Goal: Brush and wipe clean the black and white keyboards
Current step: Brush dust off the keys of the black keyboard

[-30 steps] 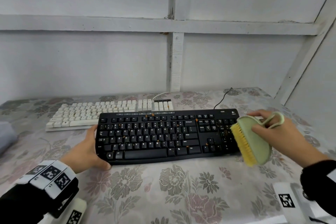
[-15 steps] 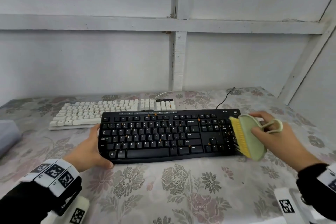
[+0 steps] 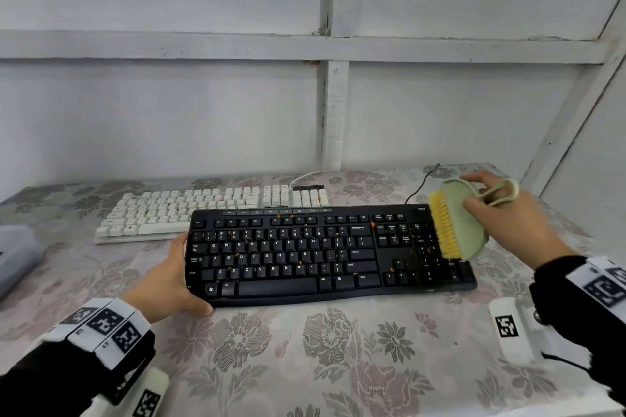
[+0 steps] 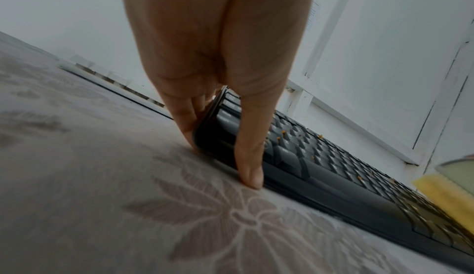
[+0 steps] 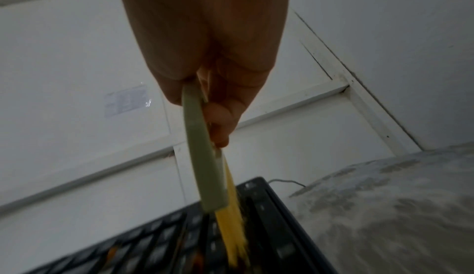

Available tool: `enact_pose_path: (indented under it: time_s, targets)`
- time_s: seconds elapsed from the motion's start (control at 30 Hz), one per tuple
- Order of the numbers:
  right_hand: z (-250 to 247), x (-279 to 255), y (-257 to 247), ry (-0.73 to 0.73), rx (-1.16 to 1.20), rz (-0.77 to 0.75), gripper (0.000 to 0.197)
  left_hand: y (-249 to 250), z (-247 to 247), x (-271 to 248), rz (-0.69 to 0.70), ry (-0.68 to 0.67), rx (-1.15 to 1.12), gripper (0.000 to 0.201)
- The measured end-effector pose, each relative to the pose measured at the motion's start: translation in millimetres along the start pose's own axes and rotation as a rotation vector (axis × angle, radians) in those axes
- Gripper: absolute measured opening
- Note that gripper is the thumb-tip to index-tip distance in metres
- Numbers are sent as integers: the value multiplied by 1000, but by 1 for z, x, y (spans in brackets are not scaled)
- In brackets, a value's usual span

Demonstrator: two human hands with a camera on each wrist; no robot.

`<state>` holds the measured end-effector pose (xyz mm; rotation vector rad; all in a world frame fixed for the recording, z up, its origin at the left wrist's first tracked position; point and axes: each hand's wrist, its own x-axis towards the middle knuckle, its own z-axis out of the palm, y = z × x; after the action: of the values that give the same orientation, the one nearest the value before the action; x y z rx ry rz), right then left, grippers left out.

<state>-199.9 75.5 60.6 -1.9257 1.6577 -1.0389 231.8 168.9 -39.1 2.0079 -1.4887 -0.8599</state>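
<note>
A black keyboard lies across the middle of the flowered table, with small orange crumbs scattered between its keys. My left hand grips its left end, thumb on the front edge, fingers behind the end. My right hand holds a pale green brush with yellow bristles tilted over the number pad at the right end; the bristles touch the keys there. A white keyboard sits behind the black one, to the left.
A grey box sits at the table's left edge. Two cables run from the keyboards to the back wall. The flowered tablecloth spreads in front of the black keyboard. A white wall frame closes the right side.
My right hand has carried the brush from beside the keyboard's right end up and onto the number pad. The left hand has kept its hold on the left end.
</note>
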Motion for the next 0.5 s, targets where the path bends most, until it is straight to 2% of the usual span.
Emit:
enact_pose_path:
  time_s: [0.1, 0.3, 0.5]
  targets:
    - [3, -19, 13, -54, -44, -19, 26, 1, 0, 0, -3, 3, 8, 131]
    - [-9, -42, 24, -125, -95, 36, 26, 1, 0, 1, -18, 5, 1, 133]
    - [-10, -5, -8, 41, 41, -41, 29, 1, 0, 1, -8, 3, 2, 133]
